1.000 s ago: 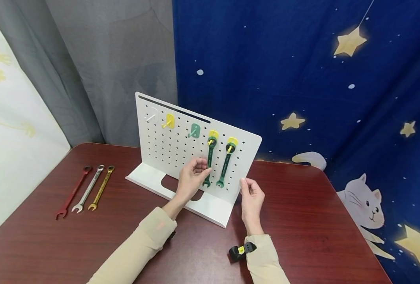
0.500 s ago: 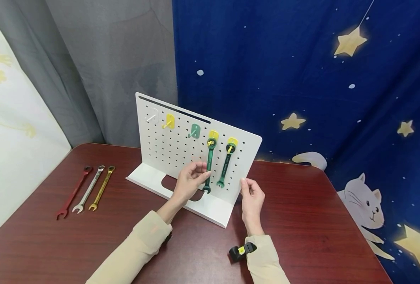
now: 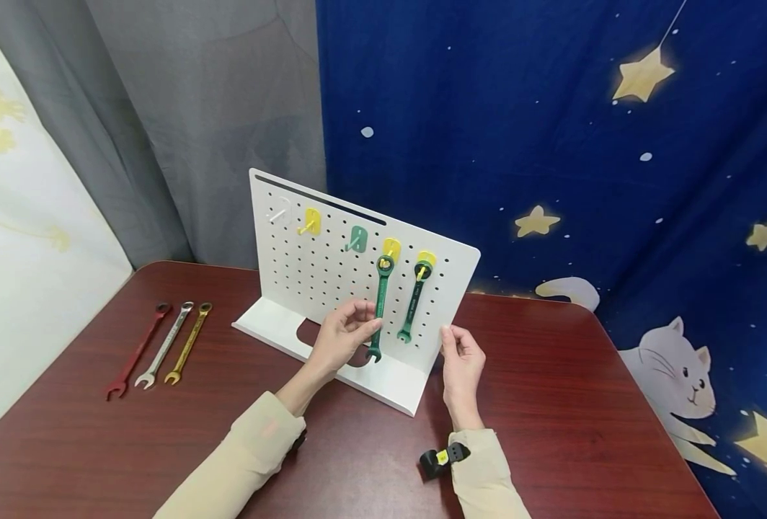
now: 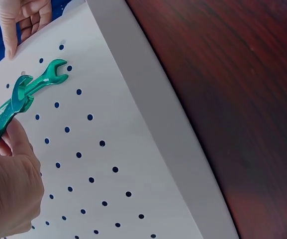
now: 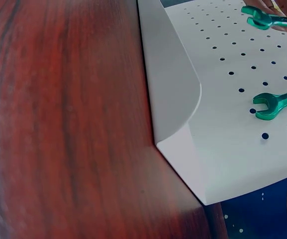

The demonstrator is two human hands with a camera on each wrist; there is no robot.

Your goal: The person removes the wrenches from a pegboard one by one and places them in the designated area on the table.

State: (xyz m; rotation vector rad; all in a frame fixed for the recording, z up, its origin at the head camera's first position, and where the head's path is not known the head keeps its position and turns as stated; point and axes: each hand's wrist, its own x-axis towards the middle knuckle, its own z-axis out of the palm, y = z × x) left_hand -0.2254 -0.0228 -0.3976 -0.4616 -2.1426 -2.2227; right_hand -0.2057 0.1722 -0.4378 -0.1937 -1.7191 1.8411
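Observation:
My left hand pinches the shank of a green combination wrench, whose ring end is at the tip of a yellow hook. I cannot tell whether the ring is still around that hook. The wrench's open end points down, held away from the white pegboard. A second green wrench hangs by its ring from another yellow hook to the right. My right hand pinches the pegboard's right edge. In the left wrist view, the held wrench overlaps the hanging one.
Further left on the board are a clear hook, a yellow hook and a green hook, with nothing on them. A red wrench, a silver wrench and a gold wrench lie on the brown table.
The left hand has drawn its green wrench slightly down and outward from the board, and the ring has shifted toward the hook's tip. The right hand stays at the board's edge.

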